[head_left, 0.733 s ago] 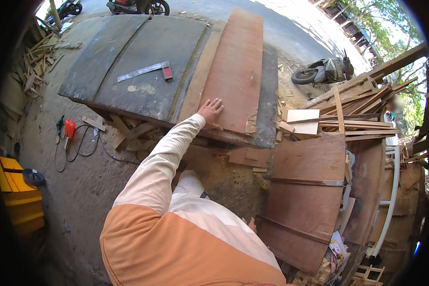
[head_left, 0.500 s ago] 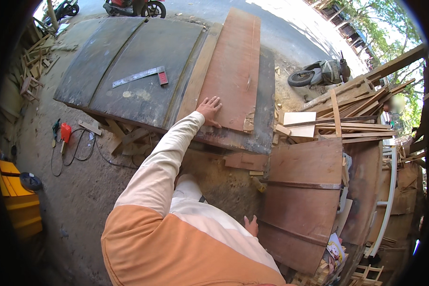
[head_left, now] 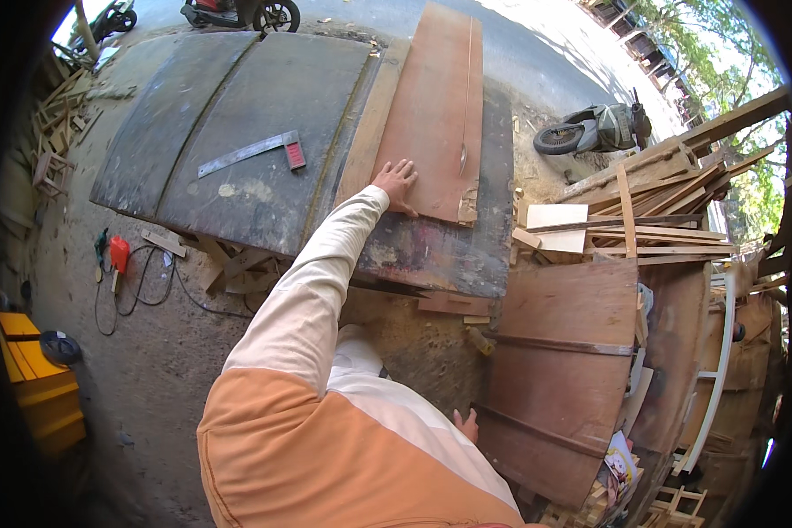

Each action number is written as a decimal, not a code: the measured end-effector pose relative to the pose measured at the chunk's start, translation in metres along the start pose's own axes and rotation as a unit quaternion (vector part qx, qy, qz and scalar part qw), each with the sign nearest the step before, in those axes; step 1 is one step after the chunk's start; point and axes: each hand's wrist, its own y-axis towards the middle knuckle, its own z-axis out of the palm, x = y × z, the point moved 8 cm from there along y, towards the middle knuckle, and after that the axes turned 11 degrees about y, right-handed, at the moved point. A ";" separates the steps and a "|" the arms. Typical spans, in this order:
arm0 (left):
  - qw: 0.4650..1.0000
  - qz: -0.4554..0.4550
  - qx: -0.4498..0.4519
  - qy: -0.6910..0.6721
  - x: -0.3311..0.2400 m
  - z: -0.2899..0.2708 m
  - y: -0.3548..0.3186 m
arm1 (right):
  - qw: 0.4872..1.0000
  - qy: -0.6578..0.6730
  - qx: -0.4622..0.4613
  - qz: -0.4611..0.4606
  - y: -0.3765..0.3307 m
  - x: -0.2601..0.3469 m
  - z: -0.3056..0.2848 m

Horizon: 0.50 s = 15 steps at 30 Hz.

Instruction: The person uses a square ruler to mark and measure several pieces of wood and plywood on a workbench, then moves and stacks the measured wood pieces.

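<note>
My left hand (head_left: 398,187) lies flat, fingers spread, on the near left corner of a reddish-brown plywood sheet (head_left: 436,114). The sheet rests on a dark, stained worktable (head_left: 422,255), and its near right corner is chipped. Along its left side runs a long wooden board (head_left: 374,128). A try square (head_left: 253,151) with a red handle lies on the table further left. Low beside my body hangs my right hand (head_left: 466,425), fingers apart and nothing in them, close to the edge of a large brown wooden panel (head_left: 554,378).
Stacked timber strips (head_left: 660,233) and a pale board (head_left: 557,227) are at the right. A red tool (head_left: 120,253) with a black cord lies on the ground at left, beyond a yellow box (head_left: 46,396). A motorbike (head_left: 590,130) stands past the table.
The plywood sheet has slid away from me over the table, baring more of its near edge. My left hand has gone with it, still flat. My right hand stays low.
</note>
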 end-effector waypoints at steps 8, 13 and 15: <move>1.000 -0.001 0.006 0.003 0.020 -0.004 0.035 | 0.999 0.052 0.003 -0.014 0.000 0.008 0.004; 1.000 -0.003 0.003 0.003 0.034 -0.005 0.057 | 0.999 0.053 0.007 0.007 0.004 0.012 0.011; 1.000 -0.002 0.002 -0.003 0.037 -0.007 0.064 | 0.998 0.054 0.009 0.022 0.004 0.015 0.013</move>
